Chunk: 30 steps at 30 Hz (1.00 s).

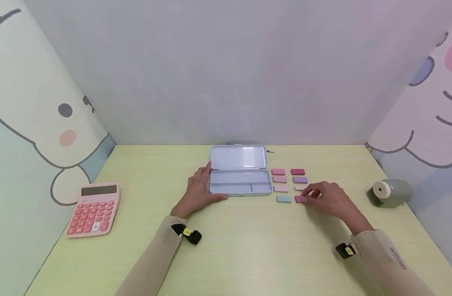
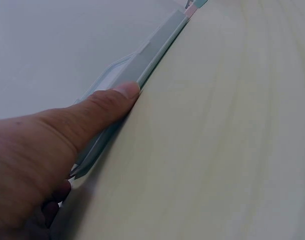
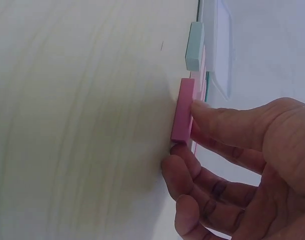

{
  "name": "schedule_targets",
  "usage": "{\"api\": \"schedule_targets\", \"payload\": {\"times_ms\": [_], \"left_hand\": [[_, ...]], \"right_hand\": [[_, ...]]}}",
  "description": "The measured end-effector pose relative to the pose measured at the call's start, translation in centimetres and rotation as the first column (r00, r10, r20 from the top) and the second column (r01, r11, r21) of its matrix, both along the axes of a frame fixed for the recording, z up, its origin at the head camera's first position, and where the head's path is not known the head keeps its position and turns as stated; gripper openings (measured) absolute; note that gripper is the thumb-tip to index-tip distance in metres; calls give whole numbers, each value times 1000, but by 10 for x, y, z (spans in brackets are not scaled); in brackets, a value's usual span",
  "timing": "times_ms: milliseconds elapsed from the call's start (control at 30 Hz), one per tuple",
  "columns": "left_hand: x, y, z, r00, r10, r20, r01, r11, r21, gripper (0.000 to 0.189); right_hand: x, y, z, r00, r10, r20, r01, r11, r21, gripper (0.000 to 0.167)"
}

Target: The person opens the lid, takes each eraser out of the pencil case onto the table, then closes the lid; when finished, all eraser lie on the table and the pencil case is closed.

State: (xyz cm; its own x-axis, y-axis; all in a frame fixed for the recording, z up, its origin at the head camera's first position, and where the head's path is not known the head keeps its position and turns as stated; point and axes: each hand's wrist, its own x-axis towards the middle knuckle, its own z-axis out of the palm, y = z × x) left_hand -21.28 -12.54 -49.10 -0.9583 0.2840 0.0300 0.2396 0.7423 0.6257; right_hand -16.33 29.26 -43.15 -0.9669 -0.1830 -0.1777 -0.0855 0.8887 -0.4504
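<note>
A pale blue tin pencil case [image 1: 240, 189] lies with its lid folded back, its divided tray bare inside. My left hand [image 1: 198, 191] grips the case's left end, thumb [image 2: 110, 102] along the front side and fingers by the left side. To the right, my right hand [image 1: 329, 200] pinches a small magenta rectangular block [image 3: 182, 112] at the near end of a column. Thumb and fingertips meet its right end. Beside it lies a light blue block [image 1: 284, 199]. The hand partly covers a pale block [image 1: 299, 188] just behind.
More blocks stand in two columns, among them a purple block [image 1: 300, 180], a dark red block [image 1: 298, 172] and a pink block [image 1: 278, 172]. A pink calculator [image 1: 94, 209] lies at left. At right stands a grey-green rounded object [image 1: 396, 193]. A wall [image 1: 240, 82] rises behind.
</note>
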Motion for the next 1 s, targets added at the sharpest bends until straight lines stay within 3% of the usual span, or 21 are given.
{"api": "schedule_targets", "payload": {"times_ms": [467, 867, 1000], "left_hand": [[-2, 1, 0, 1000, 4, -10, -4, 1000, -4, 131], [-1, 1, 1, 1000, 8, -14, -8, 1000, 3, 131], [0, 1, 0, 1000, 10, -21, -10, 1000, 4, 131]], "right_hand": [[-5, 1, 9, 1000, -9, 3, 9, 1000, 19, 23], [-39, -21, 12, 988, 99, -116, -109, 990, -91, 31], [-53, -34, 10, 987, 95, -126, -110, 987, -114, 33]]}}
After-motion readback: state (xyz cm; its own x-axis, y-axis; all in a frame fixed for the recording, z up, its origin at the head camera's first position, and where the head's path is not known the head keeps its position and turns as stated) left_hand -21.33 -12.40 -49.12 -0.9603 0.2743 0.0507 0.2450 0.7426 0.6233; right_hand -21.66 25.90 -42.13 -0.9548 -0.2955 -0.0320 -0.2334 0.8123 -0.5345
